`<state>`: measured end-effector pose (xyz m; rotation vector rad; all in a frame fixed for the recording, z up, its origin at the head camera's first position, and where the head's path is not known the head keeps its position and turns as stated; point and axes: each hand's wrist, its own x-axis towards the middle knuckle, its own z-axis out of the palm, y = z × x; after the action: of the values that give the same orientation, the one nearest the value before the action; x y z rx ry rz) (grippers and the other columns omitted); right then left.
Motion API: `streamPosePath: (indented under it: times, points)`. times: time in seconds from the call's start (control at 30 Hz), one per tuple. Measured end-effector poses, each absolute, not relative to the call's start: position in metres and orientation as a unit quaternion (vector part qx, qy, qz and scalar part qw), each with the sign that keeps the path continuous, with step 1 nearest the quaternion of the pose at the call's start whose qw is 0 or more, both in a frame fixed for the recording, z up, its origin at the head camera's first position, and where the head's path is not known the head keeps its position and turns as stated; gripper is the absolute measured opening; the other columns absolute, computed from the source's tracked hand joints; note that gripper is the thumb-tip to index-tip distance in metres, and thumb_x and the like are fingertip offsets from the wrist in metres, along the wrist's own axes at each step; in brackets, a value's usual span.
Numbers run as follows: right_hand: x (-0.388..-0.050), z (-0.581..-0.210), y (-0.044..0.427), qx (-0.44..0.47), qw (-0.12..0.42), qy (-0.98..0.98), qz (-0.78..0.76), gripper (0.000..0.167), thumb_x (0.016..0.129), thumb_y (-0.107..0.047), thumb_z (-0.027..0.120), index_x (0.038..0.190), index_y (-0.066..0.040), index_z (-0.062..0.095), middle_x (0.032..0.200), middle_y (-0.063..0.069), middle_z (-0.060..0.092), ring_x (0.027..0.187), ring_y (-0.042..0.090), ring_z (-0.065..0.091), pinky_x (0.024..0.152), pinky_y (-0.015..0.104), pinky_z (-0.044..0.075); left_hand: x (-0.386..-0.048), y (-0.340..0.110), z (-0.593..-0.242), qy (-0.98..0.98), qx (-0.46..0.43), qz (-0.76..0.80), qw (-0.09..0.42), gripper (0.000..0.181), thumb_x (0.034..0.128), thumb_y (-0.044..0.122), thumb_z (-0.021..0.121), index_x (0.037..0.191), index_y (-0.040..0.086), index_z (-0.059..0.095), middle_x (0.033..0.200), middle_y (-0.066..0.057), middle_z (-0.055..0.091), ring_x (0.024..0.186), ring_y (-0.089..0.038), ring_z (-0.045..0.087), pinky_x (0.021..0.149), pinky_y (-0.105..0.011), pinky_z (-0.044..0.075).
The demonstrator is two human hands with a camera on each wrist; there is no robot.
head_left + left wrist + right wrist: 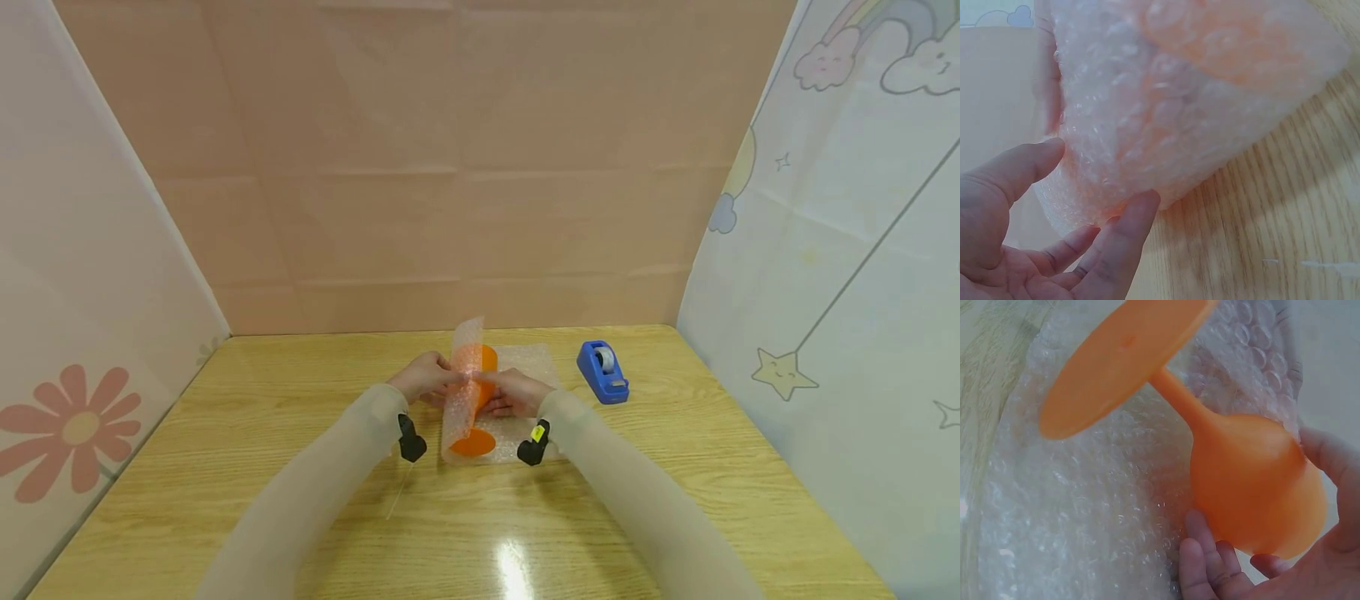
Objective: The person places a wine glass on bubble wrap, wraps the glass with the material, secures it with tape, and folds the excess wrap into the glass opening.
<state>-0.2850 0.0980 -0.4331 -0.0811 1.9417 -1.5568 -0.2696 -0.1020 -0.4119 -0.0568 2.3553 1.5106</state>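
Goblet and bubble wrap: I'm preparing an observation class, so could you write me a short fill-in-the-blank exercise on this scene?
1. The goblet is coloured ____.
2. The right hand holds the goblet by its ____, not its stem or foot.
3. In the head view, the tape dispenser sits to the ____ of the bubble wrap.
4. The body of the tape dispenser is coloured ____.

Missing words: orange; bowl; right; blue.

Orange goblet (1235,462) against bubble wrap (1085,506)
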Motion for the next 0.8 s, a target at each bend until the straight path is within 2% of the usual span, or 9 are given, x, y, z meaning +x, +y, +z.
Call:
streamPosePath:
  times: [0.4, 0.57, 0.8]
  points:
    - [-0.284, -0.435, 0.099, -0.039, 0.316, 0.735, -0.598, 0.042, 0.097, -0.039, 0.056, 0.115, -0.002, 0.057, 0.082, 0.003, 0.067, 0.078, 0.017, 0.064, 0.075, 0.029, 0.052, -0.270, -0.110, -0.424, 0.790, -0.023, 0.584, 0.185, 0.037, 0.0929, 0.029, 0.064, 0.116, 0.004, 0.050, 0.110, -0.013, 0.057, 0.093, -0.025, 0.062, 0.084, -0.041, 0.056]
    - [-0.285, -0.436, 0.099, -0.037, 0.312, 0.736, -0.600, 0.042, 0.096, -0.039, 0.056, 0.115, -0.001, 0.057, 0.083, 0.003, 0.066, 0.078, 0.017, 0.064, 0.075, 0.029, 0.053, -0.270, -0.110, -0.430, 0.774, -0.045, 0.603, 0.187, 0.044, 0.0936, 0.033, 0.063, 0.122, 0.002, 0.050, 0.107, -0.011, 0.060, 0.089, -0.021, 0.065, 0.084, -0.037, 0.056]
    - [-0.285, -0.435, 0.099, -0.040, 0.315, 0.735, -0.599, 0.043, 0.096, -0.038, 0.056, 0.118, -0.001, 0.056, 0.085, 0.003, 0.066, 0.080, 0.017, 0.064, 0.078, 0.031, 0.053, -0.269, -0.109, -0.434, 0.785, -0.056, 0.585, 0.197, 0.056, 0.0932, 0.040, 0.062, 0.127, -0.003, 0.052, 0.106, -0.014, 0.065, 0.086, -0.020, 0.067, 0.077, -0.034, 0.058]
